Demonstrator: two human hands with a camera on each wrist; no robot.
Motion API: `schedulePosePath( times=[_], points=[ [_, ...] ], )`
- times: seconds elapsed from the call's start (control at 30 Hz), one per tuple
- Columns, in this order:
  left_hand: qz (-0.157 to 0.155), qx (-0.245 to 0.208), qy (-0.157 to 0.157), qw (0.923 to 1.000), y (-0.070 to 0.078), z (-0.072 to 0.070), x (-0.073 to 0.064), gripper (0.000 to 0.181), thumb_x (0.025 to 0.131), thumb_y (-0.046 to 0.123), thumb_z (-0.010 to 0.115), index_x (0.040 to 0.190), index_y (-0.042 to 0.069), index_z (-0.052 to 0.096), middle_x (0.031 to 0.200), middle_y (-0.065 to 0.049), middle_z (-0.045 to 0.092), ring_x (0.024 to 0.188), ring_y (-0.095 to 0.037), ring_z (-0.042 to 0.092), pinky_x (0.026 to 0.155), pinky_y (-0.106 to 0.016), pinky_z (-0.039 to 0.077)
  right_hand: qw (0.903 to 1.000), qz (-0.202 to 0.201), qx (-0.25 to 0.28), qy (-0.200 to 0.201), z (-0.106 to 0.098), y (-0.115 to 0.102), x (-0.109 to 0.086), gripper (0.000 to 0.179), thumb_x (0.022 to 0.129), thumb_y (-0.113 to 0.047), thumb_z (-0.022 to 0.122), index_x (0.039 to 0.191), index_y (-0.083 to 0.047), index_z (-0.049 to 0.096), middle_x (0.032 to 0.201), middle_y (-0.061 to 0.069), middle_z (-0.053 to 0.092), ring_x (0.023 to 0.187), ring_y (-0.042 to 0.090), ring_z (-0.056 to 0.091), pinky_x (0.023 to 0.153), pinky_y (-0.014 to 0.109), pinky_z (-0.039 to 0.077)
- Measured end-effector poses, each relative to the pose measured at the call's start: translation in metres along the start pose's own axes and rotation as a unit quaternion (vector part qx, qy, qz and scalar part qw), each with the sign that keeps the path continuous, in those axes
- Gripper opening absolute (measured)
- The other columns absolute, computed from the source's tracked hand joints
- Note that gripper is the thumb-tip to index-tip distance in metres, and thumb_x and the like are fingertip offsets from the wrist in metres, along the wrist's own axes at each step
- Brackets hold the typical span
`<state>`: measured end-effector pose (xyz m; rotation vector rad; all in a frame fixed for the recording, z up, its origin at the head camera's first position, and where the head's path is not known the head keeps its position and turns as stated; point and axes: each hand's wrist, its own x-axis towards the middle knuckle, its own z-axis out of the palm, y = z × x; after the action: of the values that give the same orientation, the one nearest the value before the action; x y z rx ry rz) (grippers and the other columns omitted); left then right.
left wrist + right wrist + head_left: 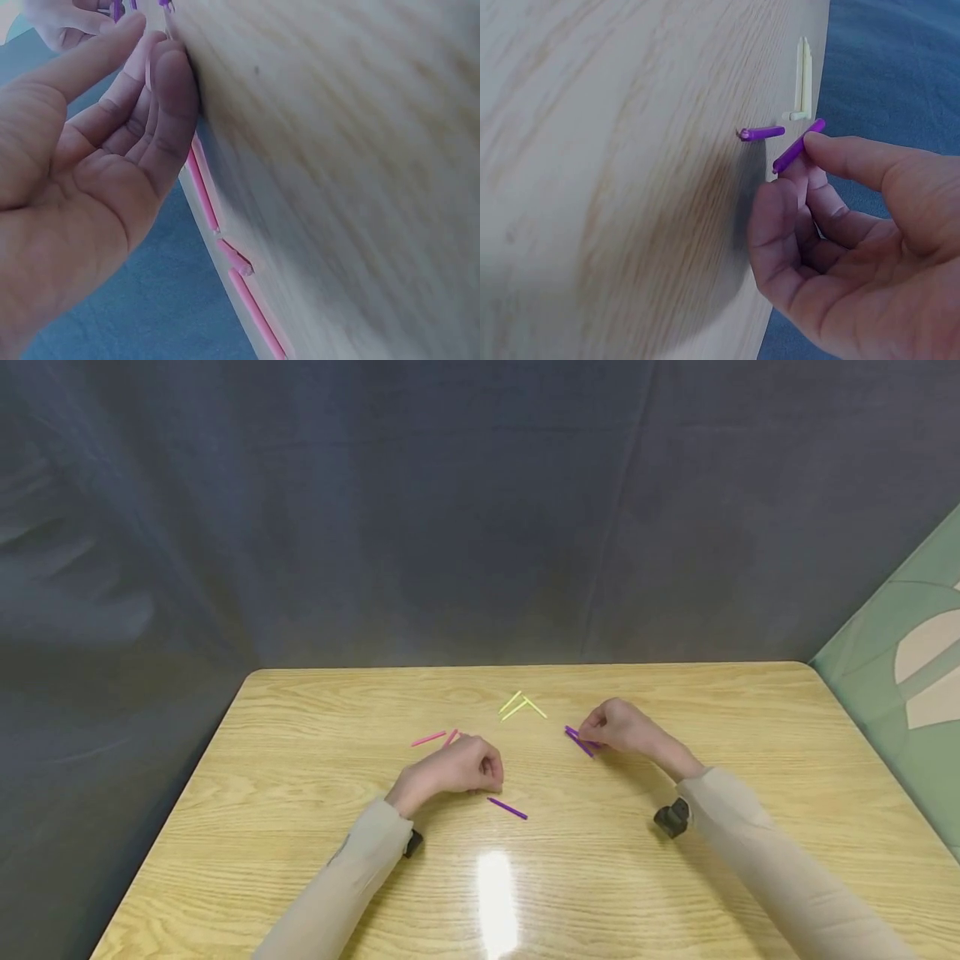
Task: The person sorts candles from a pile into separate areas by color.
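Observation:
My right hand [618,727] pinches a purple stick [800,146] between thumb and fingertips, just above the tabletop. A second purple stick [762,133] lies on the wood beside it. My left hand [453,767] hovers low over the table with fingers loosely bent, and I see nothing held in it. Close to its fingertips lies another purple stick [507,808], apart from the hand. Pink sticks [428,738] lie behind the left hand, which partly hides them in the head view; the left wrist view shows several pink pieces [259,315] along the table.
Three yellow sticks [514,710] lie farther back between the hands, two side by side and one slanted across. The wooden table [300,710] ends at a dark curtain [480,527]. A green patterned panel [907,627] stands at the right.

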<state>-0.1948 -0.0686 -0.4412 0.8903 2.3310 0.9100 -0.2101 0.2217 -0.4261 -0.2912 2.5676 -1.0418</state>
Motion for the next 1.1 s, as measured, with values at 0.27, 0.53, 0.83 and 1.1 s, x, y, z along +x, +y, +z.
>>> schedulePosePath(
  times=[0.27,0.53,0.83,1.1],
  points=[
    [0.019,-0.010,0.012,0.9997,0.000,0.006,-0.004,0.012,0.078,0.006,0.079,0.081,0.007,0.068,0.069,0.004,0.059,0.063,-0.006,0.052,0.060,-0.021,0.046,0.9998,0.004,-0.010,0.019,-0.001,0.004,-0.004,0.015,0.091,-0.006,0.063,0.086,0.005,0.071,0.073,0.004,0.066,0.057,0.009,0.044,0.049,0.021,0.037],
    [0.021,0.004,0.006,0.9997,0.002,0.012,-0.003,0.013,0.077,0.004,0.080,0.080,0.006,0.067,0.066,0.004,0.056,0.061,-0.005,0.050,0.058,-0.020,0.044,0.9993,0.027,-0.002,0.026,0.001,0.008,-0.006,0.015,0.090,-0.006,0.064,0.086,0.007,0.071,0.071,0.003,0.066,0.058,0.008,0.050,0.051,0.020,0.042],
    [0.052,0.034,0.005,0.9981,-0.003,0.015,-0.001,0.016,0.078,-0.002,0.076,0.072,0.011,0.067,0.065,0.009,0.055,0.060,-0.002,0.046,0.057,-0.017,0.041,0.9979,0.039,0.048,0.017,0.003,0.016,-0.002,0.018,0.090,-0.004,0.063,0.091,0.013,0.069,0.079,0.008,0.068,0.065,0.009,0.058,0.058,0.024,0.052],
    [0.057,0.034,0.023,0.9975,-0.011,0.025,-0.014,0.017,0.081,-0.002,0.072,0.071,0.012,0.068,0.065,0.011,0.055,0.061,0.000,0.046,0.059,-0.017,0.042,0.9973,0.032,0.066,0.008,0.015,0.020,-0.004,0.018,0.090,-0.005,0.064,0.090,0.012,0.070,0.083,0.010,0.069,0.066,0.010,0.058,0.059,0.025,0.052]
  ],
)
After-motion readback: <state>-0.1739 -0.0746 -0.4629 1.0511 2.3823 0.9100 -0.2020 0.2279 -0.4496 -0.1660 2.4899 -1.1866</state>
